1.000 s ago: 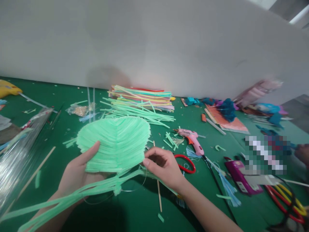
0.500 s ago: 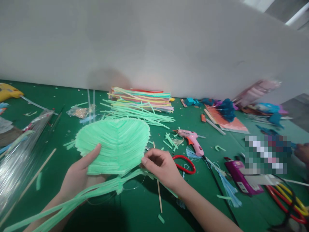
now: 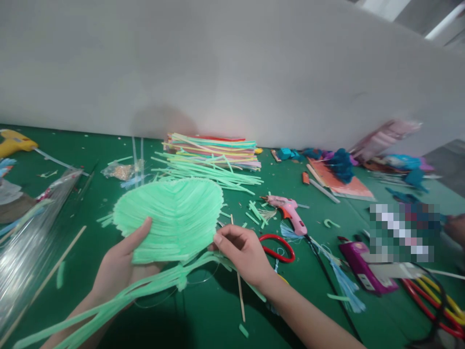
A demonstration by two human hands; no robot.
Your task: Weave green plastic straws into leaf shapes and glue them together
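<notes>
A pale green, leaf-shaped fan [image 3: 174, 213] made of rows of pipe cleaners is held up over the table. My left hand [image 3: 119, 261] grips its lower left side, thumb on the front and fingers behind. At the lower right edge, my right hand [image 3: 240, 252] has thumb and forefinger pinched together on the rim; the fingertips are partly hidden. Below the fan runs a knotted bundle of green pipe cleaners [image 3: 138, 286], its loose ends trailing to the lower left. A thin clear thread or wire loops beside the knot.
Behind the fan lies a pile of coloured pipe cleaners [image 3: 214, 155]. To the right are a pink glue gun [image 3: 290, 211], red-handled scissors [image 3: 279, 236] and a purple box [image 3: 363, 266]. A yellow glue gun [image 3: 16, 143] and clear plastic packaging [image 3: 39, 237] are at left. Another person's hand [image 3: 456, 228] shows far right.
Almost nothing differs. The fan has tilted very slightly, and both hands keep their holds on it. The view has shifted a little.
</notes>
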